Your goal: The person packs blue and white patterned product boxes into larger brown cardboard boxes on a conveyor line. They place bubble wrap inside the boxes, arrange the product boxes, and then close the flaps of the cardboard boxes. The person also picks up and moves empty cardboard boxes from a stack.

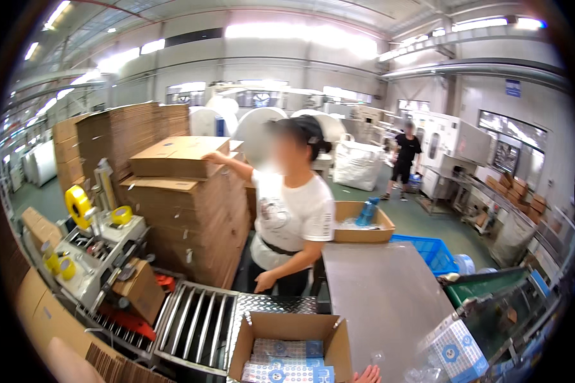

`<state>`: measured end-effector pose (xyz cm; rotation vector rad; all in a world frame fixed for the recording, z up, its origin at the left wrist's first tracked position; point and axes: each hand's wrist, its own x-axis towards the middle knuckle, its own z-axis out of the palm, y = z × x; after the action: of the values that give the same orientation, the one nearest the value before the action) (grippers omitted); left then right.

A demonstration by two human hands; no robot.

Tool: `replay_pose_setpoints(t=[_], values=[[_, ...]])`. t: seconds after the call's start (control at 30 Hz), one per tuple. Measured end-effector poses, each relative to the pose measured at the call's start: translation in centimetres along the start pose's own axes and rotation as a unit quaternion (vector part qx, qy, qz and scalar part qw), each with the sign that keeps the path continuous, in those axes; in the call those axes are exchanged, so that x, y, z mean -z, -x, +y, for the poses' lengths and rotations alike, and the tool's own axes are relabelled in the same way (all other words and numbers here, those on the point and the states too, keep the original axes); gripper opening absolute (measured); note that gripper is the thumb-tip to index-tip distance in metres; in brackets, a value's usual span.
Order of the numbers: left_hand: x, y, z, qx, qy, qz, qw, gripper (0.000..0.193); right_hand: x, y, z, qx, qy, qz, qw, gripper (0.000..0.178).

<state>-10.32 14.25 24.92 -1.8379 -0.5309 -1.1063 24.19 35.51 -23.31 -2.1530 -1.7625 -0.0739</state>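
Note:
An open cardboard box stands in front of me, with several white-and-blue patterned packs lying in it. Just right of the box, the fingers of my right hand show at the lower edge, stretched out over the metal table. The rest of that hand is cut off. At the lower left, my left hand or forearm appears blurred beside flat cardboard sheets; its fingers cannot be made out. Another white-and-blue pack rests at the right, next to crumpled clear plastic.
Across from me, a co-worker rests one hand on a carton atop tall cardboard stacks. A roller conveyor runs left to a taping machine. A carton, blue crate and green conveyor stand right.

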Motion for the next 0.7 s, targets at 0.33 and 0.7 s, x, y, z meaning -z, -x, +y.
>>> replay_pose_setpoints(t=[0.33,0.7], values=[[3.7,-0.9,5.0,0.006,-0.052,-0.075,0.996,0.018,-2.9,0.4,1.3,0.185,0.03,-0.026,0.982,0.06],[7.2,-0.1,7.8,-0.004,-0.114,-0.094,0.989,0.019,-5.0,-2.1,3.5,0.219,0.01,-0.085,0.972,0.062]])
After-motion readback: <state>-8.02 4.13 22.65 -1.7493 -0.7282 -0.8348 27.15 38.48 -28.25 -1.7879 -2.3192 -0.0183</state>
